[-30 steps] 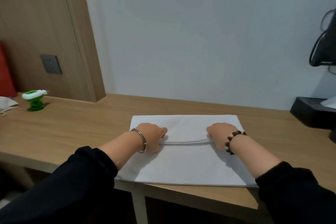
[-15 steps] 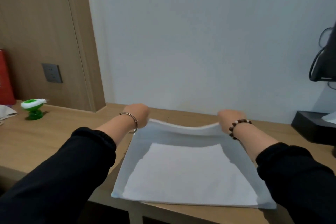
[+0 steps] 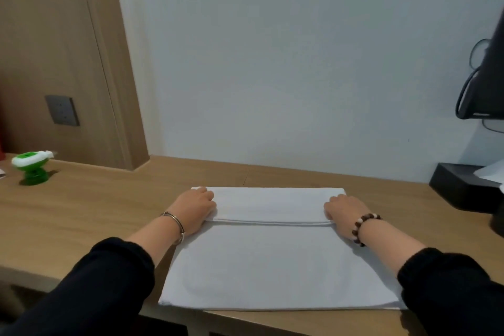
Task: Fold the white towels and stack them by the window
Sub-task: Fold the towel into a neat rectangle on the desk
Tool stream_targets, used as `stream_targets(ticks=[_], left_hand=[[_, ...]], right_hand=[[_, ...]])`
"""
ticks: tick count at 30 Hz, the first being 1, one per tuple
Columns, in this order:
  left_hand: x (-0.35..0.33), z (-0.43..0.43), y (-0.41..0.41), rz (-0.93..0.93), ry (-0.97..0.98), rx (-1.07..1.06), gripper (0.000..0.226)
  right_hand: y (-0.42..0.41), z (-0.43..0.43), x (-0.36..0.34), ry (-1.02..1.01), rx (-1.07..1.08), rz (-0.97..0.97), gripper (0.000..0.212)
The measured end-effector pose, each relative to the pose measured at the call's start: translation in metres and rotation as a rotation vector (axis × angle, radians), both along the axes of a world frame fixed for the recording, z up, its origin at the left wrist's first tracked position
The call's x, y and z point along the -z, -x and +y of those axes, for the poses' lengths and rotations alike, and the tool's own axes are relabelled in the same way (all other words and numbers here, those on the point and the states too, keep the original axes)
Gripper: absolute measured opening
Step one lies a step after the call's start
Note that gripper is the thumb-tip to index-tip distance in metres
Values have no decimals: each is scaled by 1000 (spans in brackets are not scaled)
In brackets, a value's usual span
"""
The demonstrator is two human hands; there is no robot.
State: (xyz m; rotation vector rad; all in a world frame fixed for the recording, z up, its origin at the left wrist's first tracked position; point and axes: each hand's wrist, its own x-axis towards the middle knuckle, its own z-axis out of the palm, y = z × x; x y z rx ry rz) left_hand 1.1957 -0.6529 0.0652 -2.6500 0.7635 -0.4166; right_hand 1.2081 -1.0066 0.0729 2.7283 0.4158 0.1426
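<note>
The white towel [image 3: 272,262] lay flat on the bench [image 3: 95,213], its far part folded back toward the person. The left hand [image 3: 195,209] curled its fingers round the left end of that flap and the right hand [image 3: 342,213] gripped the right end, with the flap's edge running straight between them. Well out to the left of the left hand stood a green-and-white gadget [image 3: 31,168]; any label on it was too blurred to read.
</note>
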Motion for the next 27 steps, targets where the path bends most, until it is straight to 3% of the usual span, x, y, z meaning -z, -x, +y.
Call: stream_targets(ticks=[3,10,15,18,21,24,27], left_hand=[[3,1,1,29,85,-117,6],[-5,1,10,123,200,-233,27],[-22,8,3,81,488,-271,33],[-30,5,3,59,441,-322,30],[-37,2,5,-49,568,-282,37],[-41,4,12,-119,660,-206,43],[-38,4,37,-184,670,-58,38]], right_hand=[[3,-2,7,-51,19,15,32],[0,4,4,-59,69,76,28],[-6,0,-12,-267,176,96,13],[-3,3,-24,-336,188,-55,15],[-2,6,-31,-446,167,-282,18],[5,3,-34,-553,194,-372,19],[29,3,-40,-438,234,-409,17]])
